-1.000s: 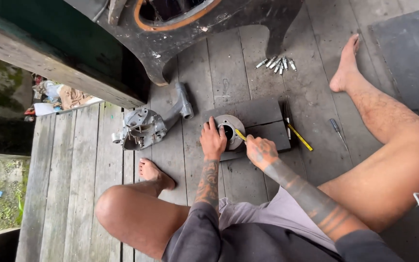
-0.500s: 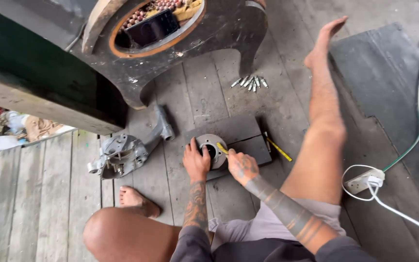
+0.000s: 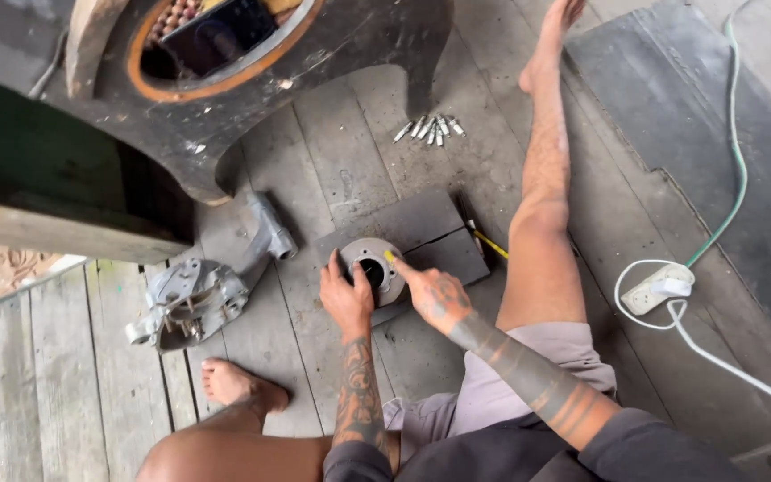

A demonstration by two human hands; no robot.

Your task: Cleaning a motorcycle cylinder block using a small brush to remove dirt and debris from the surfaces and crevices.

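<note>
Head cam is looking straight down at a person sitting on the plank floor [image 3: 332, 152]. Left hand [image 3: 346, 296] is gripping the near-left edge of the round metal part [image 3: 369, 268], fingers curled over its rim and holding it flat on the dark slab [image 3: 421, 228]. Right hand [image 3: 430, 290] is coming in from the near-right, pinching a small yellow tool [image 3: 390, 257] whose tip is sitting at the rim right by the centre hole, so that hand is doing the closer work. Further left an engine casing [image 3: 194, 299] is lying on the boards, and way beyond the slab a little bunch of bolts [image 3: 430, 128] is sitting.
</note>
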